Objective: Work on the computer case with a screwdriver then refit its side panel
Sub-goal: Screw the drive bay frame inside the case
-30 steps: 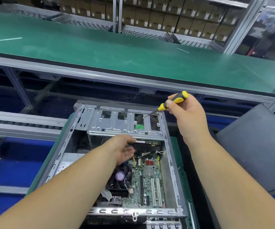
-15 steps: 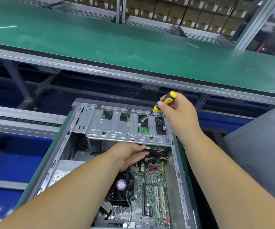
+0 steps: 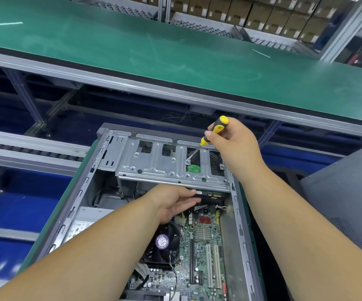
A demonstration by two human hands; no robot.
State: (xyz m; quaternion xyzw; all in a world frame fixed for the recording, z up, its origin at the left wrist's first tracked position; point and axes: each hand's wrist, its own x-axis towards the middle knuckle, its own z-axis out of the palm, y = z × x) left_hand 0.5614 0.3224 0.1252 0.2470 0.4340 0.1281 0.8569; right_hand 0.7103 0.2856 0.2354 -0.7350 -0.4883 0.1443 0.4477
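Hands worked inside an open computer case (image 3: 71,211), one low in the bay, the other driving a screwdriver (image 3: 206,137).

Conveyor rollers (image 3: 30,152) ran along the far left, beside the case, which lay open side up with its drive cage (image 3: 167,164) at the far end and the motherboard (image 3: 201,253) and fan (image 3: 161,244) nearer. The left hand (image 3: 171,203) reached under the cage's front edge, fingers straight and together, grip loose, touching a dark part there; what it pressed could not be told. To the right, the right hand (image 3: 232,144) had its grip clamped round the yellow-and-black screwdriver, tilted with its tip down on the cage top by a green board showing through a cutout. Farthest right, the grey side panel (image 3: 345,203) stood off the case, just beside it. A green desk (image 3: 175,53) stretched across behind.
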